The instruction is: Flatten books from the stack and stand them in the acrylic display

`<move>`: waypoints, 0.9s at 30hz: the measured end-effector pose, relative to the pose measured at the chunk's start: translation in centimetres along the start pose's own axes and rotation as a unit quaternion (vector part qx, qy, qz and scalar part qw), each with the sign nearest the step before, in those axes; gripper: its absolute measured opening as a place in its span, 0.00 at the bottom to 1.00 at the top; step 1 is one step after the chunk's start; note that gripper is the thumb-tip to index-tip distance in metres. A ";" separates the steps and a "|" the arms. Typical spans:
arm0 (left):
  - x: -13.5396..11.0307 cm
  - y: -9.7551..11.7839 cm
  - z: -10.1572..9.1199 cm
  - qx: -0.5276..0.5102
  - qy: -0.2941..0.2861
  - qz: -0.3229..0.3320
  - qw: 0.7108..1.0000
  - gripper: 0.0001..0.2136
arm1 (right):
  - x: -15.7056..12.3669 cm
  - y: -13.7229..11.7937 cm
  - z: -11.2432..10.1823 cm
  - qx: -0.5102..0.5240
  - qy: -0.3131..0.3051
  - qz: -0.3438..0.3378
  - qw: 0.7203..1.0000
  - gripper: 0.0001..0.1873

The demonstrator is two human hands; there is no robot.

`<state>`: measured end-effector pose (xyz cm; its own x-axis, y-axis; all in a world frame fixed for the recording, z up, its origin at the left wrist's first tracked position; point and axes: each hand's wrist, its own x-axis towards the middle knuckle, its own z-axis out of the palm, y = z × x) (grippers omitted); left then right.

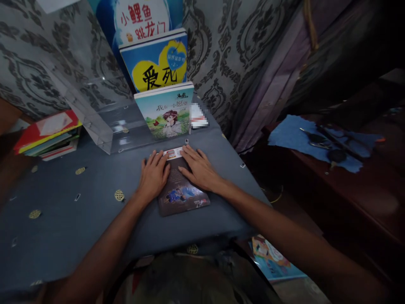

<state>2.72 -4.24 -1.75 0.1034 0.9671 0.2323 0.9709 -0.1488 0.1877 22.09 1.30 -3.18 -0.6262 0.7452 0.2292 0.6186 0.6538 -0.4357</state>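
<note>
A dark-covered book (183, 194) lies flat on the blue-grey cloth of the table (79, 219), right in front of me. My left hand (154, 175) rests palm down on its left edge with the fingers stretched out. My right hand (198, 168) lies flat on its upper right part, fingers spread. Neither hand grips anything. Just beyond the flat book, three books stand upright in a clear tiered stand (104, 126): a green-covered one (166, 112) in front, a blue and yellow one (156, 63) behind it, and a blue one (142, 19) at the back.
A stack of books (49, 135) with a red cover on top lies at the table's left. Patterned curtains (240, 50) hang behind. A dark wooden surface (357, 190) to the right carries a blue cloth (316, 141) with small objects. Another book (272, 257) lies on the floor.
</note>
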 end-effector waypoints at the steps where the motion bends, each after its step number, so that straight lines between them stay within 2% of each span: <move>1: 0.0 0.0 0.0 0.000 0.000 0.000 1.000 0.20 | -0.1 -0.1 -0.1 -0.003 -0.001 0.002 1.000 0.31; 8: -0.1 -0.4 0.5 -0.017 0.014 0.013 1.000 0.19 | -0.3 -0.7 -0.3 -0.012 -0.005 0.024 1.000 0.30; 13: -0.1 -1.2 1.3 -0.063 0.041 0.038 0.996 0.20 | -3.0 -1.3 0.1 -0.013 0.000 0.012 1.000 0.31; 15: -0.2 -1.4 1.6 -0.080 0.047 0.040 0.995 0.20 | -4.7 -1.6 -0.1 -0.015 -0.023 -0.019 0.999 0.35; 20: -0.3 -1.4 1.8 -0.100 0.058 0.037 0.993 0.20 | -7.6 -1.4 -1.2 0.001 -0.100 -0.102 0.990 0.52; 23: -0.1 -1.7 1.9 -0.104 0.056 0.038 0.992 0.19 | -7.5 -1.1 -1.5 0.009 -0.122 -0.104 0.987 0.52; 27: 1.1 -2.4 2.1 -0.094 0.058 0.049 0.993 0.19 | -6.2 -0.9 -1.9 0.026 -0.137 -0.084 0.987 0.50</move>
<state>0.96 -2.41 -3.92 0.1592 0.9177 0.3640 0.8984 -0.2875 0.3319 26.32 -3.66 -2.51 -0.8271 0.5587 0.0609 0.4745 0.7523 -0.4571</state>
